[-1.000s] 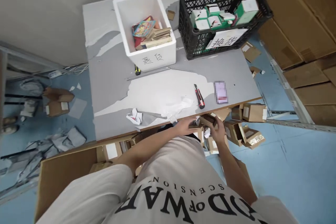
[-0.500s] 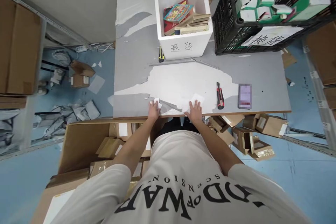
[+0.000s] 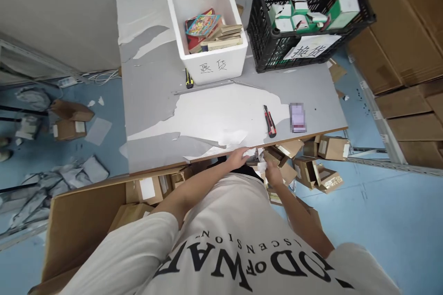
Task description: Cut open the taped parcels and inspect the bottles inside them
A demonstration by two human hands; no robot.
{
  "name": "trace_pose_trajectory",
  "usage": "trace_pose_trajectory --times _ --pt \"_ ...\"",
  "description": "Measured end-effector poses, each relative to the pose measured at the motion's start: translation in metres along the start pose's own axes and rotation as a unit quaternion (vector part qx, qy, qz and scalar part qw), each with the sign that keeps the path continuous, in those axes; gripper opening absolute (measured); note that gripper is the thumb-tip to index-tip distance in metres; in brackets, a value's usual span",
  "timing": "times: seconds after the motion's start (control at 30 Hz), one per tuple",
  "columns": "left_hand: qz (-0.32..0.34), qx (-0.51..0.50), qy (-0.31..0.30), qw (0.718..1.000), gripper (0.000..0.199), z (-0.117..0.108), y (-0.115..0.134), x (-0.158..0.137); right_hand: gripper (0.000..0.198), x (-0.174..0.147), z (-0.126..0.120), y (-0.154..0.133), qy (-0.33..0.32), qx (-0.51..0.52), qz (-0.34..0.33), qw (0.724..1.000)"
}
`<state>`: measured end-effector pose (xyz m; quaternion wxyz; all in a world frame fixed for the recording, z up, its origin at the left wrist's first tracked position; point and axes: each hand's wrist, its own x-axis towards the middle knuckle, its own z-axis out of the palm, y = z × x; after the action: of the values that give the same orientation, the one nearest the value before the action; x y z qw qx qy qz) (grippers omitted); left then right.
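My left hand (image 3: 237, 158) is closed at the table's front edge, with a small white paper scrap (image 3: 249, 151) at its fingertips. To its right, my right hand (image 3: 273, 173) hangs just off the edge, fingers closed on a crumpled white paper piece (image 3: 262, 162). The two hands are close together but apart. A white torn sheet (image 3: 232, 137) lies on the table behind them. Further right rests a red and black utility knife (image 3: 269, 122) with its blade tip pointing away, and then a phone (image 3: 297, 118) with a blurred screen.
At the back of the table (image 3: 148, 97) stand a white foam box (image 3: 214, 67) of books and a black crate (image 3: 266, 50) of green-and-white cartons. A yellow utility knife (image 3: 188, 79) lies by the foam box. Below the edge are cardboard boxes (image 3: 323, 179) and a large carton (image 3: 83, 221).
Both hands have left the tabletop and moved right to the front edge, now with white paper scraps in them. The camera view has turned and shifted right.
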<state>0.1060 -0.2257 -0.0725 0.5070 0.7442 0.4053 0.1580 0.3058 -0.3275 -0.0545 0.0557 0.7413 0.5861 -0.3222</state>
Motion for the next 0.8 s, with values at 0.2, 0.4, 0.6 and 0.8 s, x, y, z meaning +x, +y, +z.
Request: trace_pose_trajectory --times 0.2,0.4,0.6,0.8 --pt "0.034 0.029 -0.220 0.974 0.041 0.058 0.043 0.035 0.056 -0.049 0.007 0.056 -0.003 0.003 0.160 0.987" --pt "0.095 0.044 -0.315 0.943 0.052 0.094 0.076 0.043 0.068 -0.051 0.019 0.079 -0.030 0.011 0.249 0.968" --pt "0.096 0.039 -0.300 0.948 0.053 0.090 0.077 0.052 0.069 -0.032 0.018 0.086 -0.017 0.003 0.245 0.969" --pt "0.045 0.012 -0.187 0.981 0.053 0.064 0.065 0.061 0.059 0.008 -0.015 0.079 0.108 -0.016 0.134 0.985"
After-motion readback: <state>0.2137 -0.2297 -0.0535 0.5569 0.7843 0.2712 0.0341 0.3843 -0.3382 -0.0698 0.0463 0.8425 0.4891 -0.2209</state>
